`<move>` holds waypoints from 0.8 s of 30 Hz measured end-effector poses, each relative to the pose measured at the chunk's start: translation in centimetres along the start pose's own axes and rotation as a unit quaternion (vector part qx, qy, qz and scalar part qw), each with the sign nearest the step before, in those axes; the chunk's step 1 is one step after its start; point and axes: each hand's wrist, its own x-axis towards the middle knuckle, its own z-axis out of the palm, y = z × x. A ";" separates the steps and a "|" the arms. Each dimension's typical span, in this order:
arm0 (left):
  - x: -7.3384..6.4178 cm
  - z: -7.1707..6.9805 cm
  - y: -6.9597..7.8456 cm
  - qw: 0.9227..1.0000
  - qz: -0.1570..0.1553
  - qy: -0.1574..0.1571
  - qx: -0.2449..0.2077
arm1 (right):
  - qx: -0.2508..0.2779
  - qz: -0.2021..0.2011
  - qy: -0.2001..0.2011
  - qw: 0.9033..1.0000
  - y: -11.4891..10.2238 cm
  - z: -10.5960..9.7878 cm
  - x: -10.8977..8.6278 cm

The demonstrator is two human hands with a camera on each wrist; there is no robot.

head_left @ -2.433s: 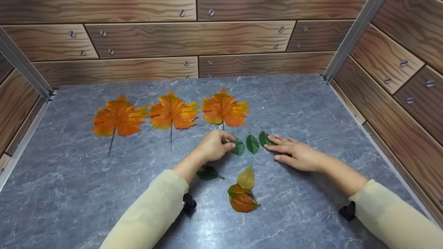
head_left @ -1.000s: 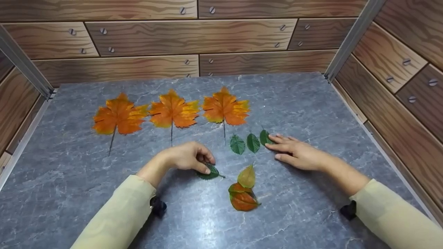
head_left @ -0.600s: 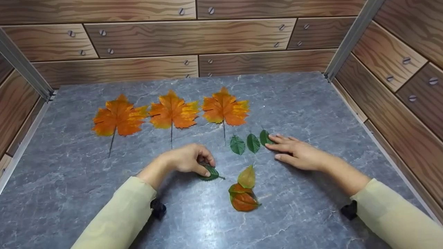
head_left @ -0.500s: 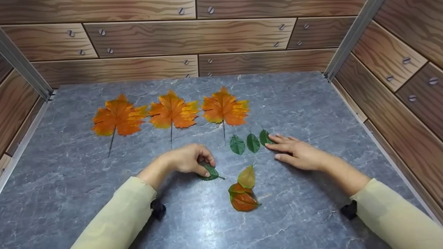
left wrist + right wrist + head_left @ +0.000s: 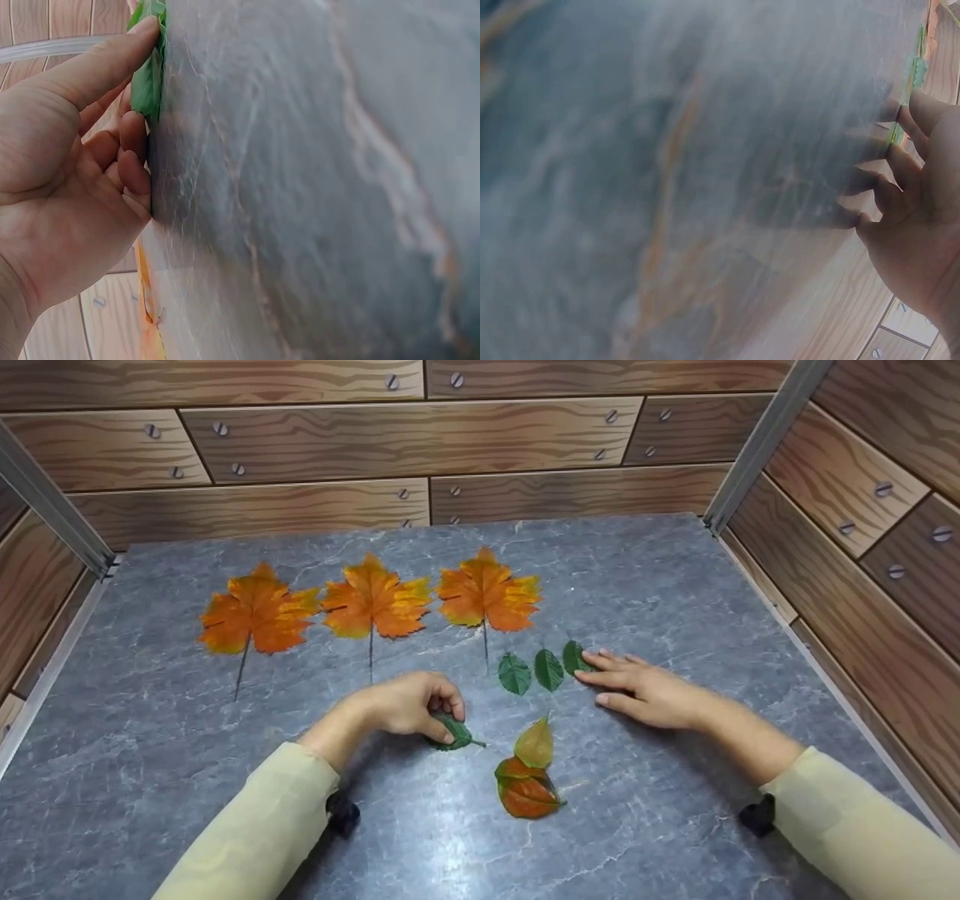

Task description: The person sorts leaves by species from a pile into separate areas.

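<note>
In the head view my left hand (image 5: 412,705) pinches a green leaf (image 5: 454,732) low over the table, its thumb across the leaf and part of the leaf hidden. The left wrist view has the thumb and forefinger on that green leaf (image 5: 148,90). My right hand (image 5: 652,690) lies with fingers stretched out, the fingertips at the edge of the rightmost small green leaf (image 5: 574,658). Two more green leaves, a middle one (image 5: 548,670) and a left one (image 5: 514,673), complete the short row. Closer to me, a yellow-green leaf (image 5: 534,744) overlaps a red-orange leaf (image 5: 528,795) with green edges.
Three orange maple leaves with stems, a left one (image 5: 255,611), a centre one (image 5: 375,600) and a right one (image 5: 486,592), line the back of the grey marbled table (image 5: 645,577). Wood-patterned panels (image 5: 412,442) wall in the back and sides.
My left hand has left the leftmost green leaf of the row, moved toward me and left, and taken hold of the separate green leaf. My right hand stays where it was.
</note>
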 end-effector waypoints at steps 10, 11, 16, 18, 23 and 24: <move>0.0 0.0 0.1 1.000 -0.014 0.006 -0.018 | 0.000 -0.006 0.001 1.000 0.0 0.0 -0.1; 0.0 -0.1 0.2 1.000 -0.017 0.007 -0.019 | 0.000 -0.006 0.001 1.000 0.0 0.1 -0.1; 0.3 -0.4 0.4 1.000 -0.025 0.011 -0.008 | 0.001 -0.008 0.004 1.000 0.1 0.2 0.0; 0.5 -0.4 0.5 1.000 -0.028 0.013 -0.001 | 0.002 -0.007 0.005 1.000 0.1 0.2 0.0; 0.9 -0.4 0.5 0.999 -0.032 0.021 0.002 | 0.000 -0.006 0.004 1.000 0.2 0.1 0.0; 0.9 -0.4 0.5 0.999 -0.032 0.023 -0.002 | -0.001 -0.004 0.004 1.000 0.3 0.1 0.0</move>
